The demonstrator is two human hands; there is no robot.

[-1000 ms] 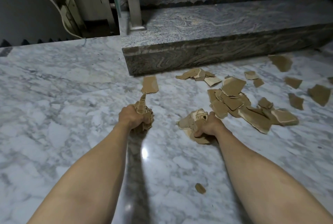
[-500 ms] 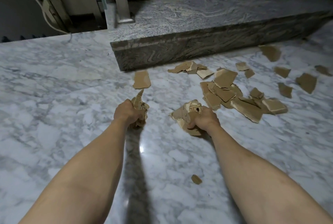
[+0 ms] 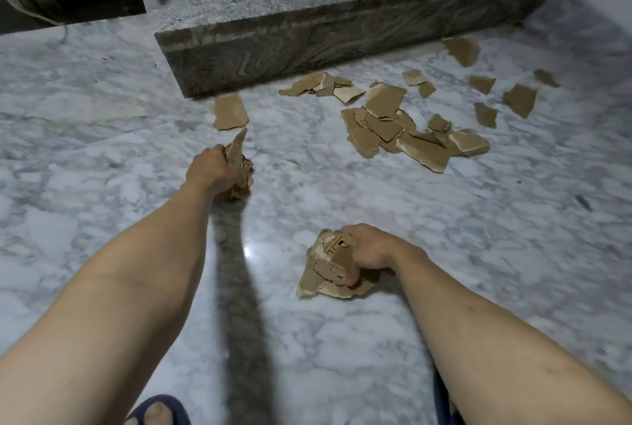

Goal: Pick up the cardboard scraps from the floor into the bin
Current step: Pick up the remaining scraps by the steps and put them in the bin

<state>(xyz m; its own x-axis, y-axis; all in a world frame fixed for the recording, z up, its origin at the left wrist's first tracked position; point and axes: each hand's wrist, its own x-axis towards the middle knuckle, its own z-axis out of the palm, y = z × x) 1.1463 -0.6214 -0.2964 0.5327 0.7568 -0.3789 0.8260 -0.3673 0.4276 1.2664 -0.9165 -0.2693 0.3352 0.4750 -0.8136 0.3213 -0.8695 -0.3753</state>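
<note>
Grips on both sides are full, left hand and right hand each clenching cardboard scraps; loads more lie on the floor, no bin visible.

Torn brown cardboard scraps: flat, ragged pieces heaped and scattered on the white marble floor beside the grey stone step. Two crumpled bunches are held, one forward, one nearer.

A: Where's the main scrap pile?
B: On the floor, right of centre, before the step.
A: Single scrap?
B: By the step's near-left corner. More loose scraps toward the right edge.
</note>
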